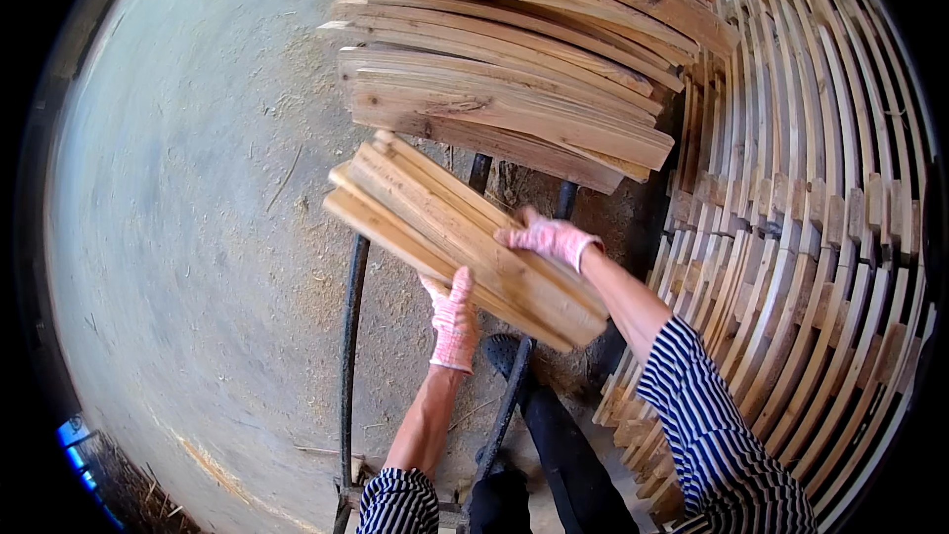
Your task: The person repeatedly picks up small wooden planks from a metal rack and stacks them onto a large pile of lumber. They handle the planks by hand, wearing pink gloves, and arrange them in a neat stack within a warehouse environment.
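Note:
Between my hands is a bundle of several wooden boards (445,222), pale and slightly tilted, slanting from upper left to lower right. My left hand (454,324), in a pink and white glove, grips the near edge from below with its thumb up the side. My right hand (550,239), gloved the same way, clasps the far edge toward the right end and is slightly blurred. Just beyond the bundle lies a pile of similar boards (514,104) on a dark metal frame (353,336). The fingers under the bundle are hidden.
Tall stacks of wooden slats (791,227) line the right side, close to my right arm. On the left spreads a concrete floor (188,198) strewn with sawdust. The frame's bars run past my legs and dark shoe (502,354). A dark heap (133,485) sits at the lower left.

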Demonstrator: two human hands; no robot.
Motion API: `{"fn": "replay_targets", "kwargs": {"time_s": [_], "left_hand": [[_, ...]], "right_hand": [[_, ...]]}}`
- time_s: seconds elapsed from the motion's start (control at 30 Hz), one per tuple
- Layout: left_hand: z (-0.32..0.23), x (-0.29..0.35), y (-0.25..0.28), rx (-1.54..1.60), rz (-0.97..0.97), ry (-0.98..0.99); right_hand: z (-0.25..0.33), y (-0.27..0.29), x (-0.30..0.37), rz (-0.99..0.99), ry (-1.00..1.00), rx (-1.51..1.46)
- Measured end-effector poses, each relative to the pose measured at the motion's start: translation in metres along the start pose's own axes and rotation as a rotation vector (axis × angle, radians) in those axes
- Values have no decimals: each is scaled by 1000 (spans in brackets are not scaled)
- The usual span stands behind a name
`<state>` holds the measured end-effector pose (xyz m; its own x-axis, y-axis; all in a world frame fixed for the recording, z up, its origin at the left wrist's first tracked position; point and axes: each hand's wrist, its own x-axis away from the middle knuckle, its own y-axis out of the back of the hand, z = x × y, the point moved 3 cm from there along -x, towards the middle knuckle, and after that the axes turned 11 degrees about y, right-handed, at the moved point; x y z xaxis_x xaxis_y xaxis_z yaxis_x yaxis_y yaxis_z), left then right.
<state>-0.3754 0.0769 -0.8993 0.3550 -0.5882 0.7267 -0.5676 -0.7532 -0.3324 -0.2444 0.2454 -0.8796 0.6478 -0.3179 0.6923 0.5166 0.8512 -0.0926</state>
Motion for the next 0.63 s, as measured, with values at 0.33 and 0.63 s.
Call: {"fn": "replay_targets", "kwargs": {"time_s": [0.33,0.63], "left_hand": [[16,24,92,-185,245,417],[-64,204,124,-108,367,509]], "right_hand": [[-47,-111,43,-99,126,-439],[-25,-256,180,-192,241,-646]]}}
